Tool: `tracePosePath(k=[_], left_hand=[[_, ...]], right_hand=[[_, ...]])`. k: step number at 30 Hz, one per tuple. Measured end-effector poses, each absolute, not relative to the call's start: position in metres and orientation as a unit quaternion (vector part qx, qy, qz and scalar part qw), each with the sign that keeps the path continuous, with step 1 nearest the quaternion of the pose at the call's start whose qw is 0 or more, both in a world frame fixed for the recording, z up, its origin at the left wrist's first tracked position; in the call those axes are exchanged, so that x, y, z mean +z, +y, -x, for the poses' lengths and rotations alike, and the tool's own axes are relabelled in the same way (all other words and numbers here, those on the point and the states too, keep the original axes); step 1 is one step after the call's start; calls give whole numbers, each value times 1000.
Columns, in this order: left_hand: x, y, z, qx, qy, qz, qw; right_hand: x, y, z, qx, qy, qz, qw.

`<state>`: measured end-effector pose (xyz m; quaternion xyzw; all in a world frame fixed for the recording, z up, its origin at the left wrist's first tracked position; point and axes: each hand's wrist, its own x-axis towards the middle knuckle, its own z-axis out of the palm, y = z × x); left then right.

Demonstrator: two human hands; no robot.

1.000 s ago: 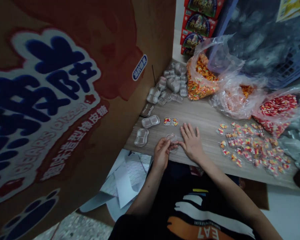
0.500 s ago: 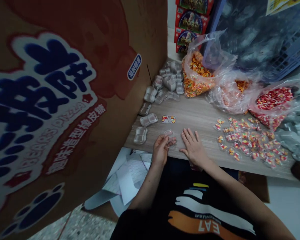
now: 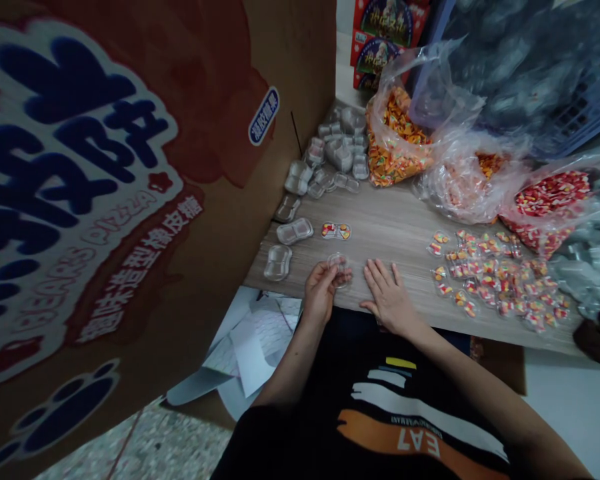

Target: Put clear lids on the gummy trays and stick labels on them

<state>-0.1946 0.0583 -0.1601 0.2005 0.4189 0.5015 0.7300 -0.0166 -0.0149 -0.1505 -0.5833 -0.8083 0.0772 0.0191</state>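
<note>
My left hand (image 3: 323,288) pinches a clear plastic tray (image 3: 341,272) between thumb and fingers, just above the front part of the table. To its right, my right hand (image 3: 389,297) lies flat on the wood, palm down and fingers spread, holding nothing. Beyond the left hand sits a small tray filled with candies (image 3: 336,231), red and yellow pieces in its two halves. A few clear trays (image 3: 279,262) rest left of it along the table's edge.
A tall printed carton (image 3: 220,220) walls off the left. Clear bags of orange candies (image 3: 395,163) and red candies (image 3: 547,200) stand at the back. Filled trays (image 3: 500,273) cover the right side. Behind are a blue crate (image 3: 430,73) and red boxes (image 3: 380,57).
The camera view has shifted slightly. My left hand still grips the clear tray, and my right hand stays flat on the table in nearly the same place.
</note>
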Motion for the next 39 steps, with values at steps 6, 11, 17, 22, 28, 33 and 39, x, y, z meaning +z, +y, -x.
tracePosePath(k=[6, 11, 17, 22, 28, 33, 39], left_hand=[[-155, 59, 194, 495, 420, -185, 738], [-148, 61, 194, 476, 440, -195, 736], [-135, 59, 176, 476, 417, -220, 742], [-140, 68, 176, 513, 444, -269, 683], [-159, 84, 198, 551, 548, -369, 510], [-165, 92, 202, 525, 589, -422, 446], [-164, 95, 202, 504, 607, -476, 388]], right_hand=[[-155, -15, 10, 57, -791, 606, 53], [-149, -9, 0, 55, -741, 656, 132], [-125, 17, 28, 252, -627, 653, 343], [-126, 76, 41, 438, -530, 591, 422], [-123, 158, 41, 330, -700, 583, 248], [-123, 181, 60, 221, -771, 582, 131], [-134, 172, 68, 110, -788, 600, 88]])
